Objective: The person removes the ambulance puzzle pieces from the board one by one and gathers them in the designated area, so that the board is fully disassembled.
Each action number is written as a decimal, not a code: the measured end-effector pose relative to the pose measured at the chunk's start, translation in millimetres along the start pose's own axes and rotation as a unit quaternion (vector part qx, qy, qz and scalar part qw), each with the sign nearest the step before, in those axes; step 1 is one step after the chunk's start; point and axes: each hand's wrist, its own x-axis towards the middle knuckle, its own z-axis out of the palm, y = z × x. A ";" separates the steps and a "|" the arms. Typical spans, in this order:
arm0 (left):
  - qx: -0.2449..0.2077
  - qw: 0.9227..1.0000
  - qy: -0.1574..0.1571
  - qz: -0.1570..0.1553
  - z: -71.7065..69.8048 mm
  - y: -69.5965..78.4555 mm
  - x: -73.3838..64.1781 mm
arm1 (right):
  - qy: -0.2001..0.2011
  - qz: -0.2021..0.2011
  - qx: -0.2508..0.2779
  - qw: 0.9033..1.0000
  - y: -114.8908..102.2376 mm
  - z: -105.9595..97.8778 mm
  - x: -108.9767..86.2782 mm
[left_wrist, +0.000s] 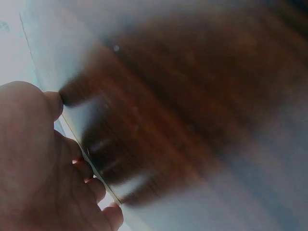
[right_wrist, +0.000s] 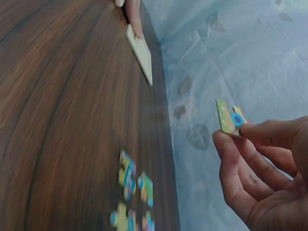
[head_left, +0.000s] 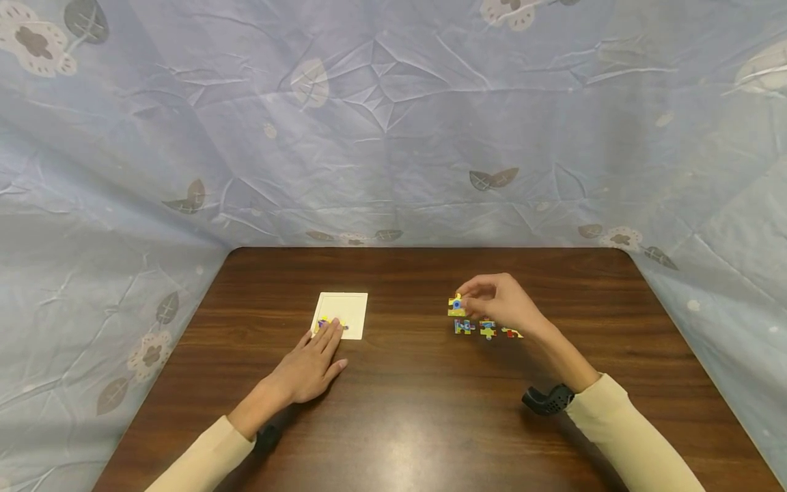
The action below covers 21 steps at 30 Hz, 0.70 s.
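My left hand lies with straight fingers over the lower part of a cream puzzle tray. A few colourful puzzle pieces sit in the tray's lower left, partly covered by the fingertips. In the left wrist view only the palm side of that hand shows, against the dark table. My right hand pinches a yellow-green jigsaw piece with a blue round mark between thumb and fingers, raised above the table. Below it lie several loose jigsaw pieces, also seen blurred in the right wrist view.
The dark wood-grain table has rounded far corners. A pale blue-grey cloth with leaf and flower prints hangs behind it and along both sides. Dark wrist straps are under the forearms.
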 end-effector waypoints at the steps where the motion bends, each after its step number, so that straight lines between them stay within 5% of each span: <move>1: 0.003 1.000 0.000 0.000 -0.4 0.0 0.3 | -0.001 0.004 -0.003 1.000 2.3 -3.9 -3.1; 11: 0.003 1.000 0.000 0.001 -2.2 0.7 2.1 | 0.009 0.044 -0.026 0.999 30.1 -34.4 -34.4; 21: -0.003 1.000 -0.006 -0.003 -0.7 0.4 1.0 | 0.007 0.107 0.008 0.994 62.5 -40.5 -61.7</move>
